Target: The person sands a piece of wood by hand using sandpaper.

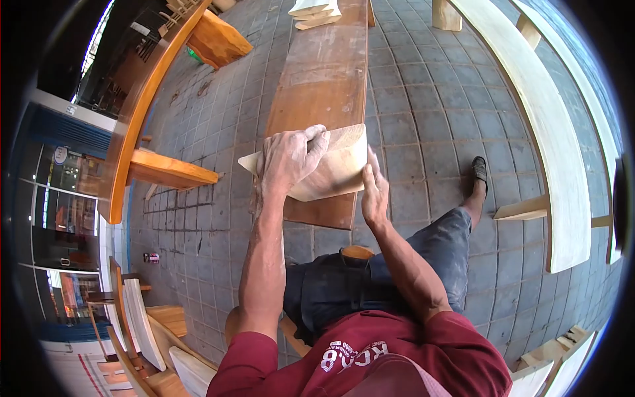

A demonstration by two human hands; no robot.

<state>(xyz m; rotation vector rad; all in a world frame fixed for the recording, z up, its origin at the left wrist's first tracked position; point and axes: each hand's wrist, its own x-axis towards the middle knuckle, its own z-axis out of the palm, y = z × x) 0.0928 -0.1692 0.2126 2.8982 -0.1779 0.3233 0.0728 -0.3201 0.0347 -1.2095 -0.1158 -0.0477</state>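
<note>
A pale, thin piece of wood (334,173) with a curved face and rounded corners rests tilted over the near end of a brown wooden bench (317,99). My left hand (290,157), dusty, lies on the wood's upper left part with its fingers curled tight. Whatever those fingers hold, if anything, is hidden. At the right edge, my right hand (375,188) grips the wood, thumb on the near face and fingers around the back.
Several similar pale wood pieces (314,13) are stacked at the bench's far end. Long pale benches (555,145) stand on the right, an orange-brown table (126,145) on the left. A small can (151,258) lies on the grey tiled floor (423,126).
</note>
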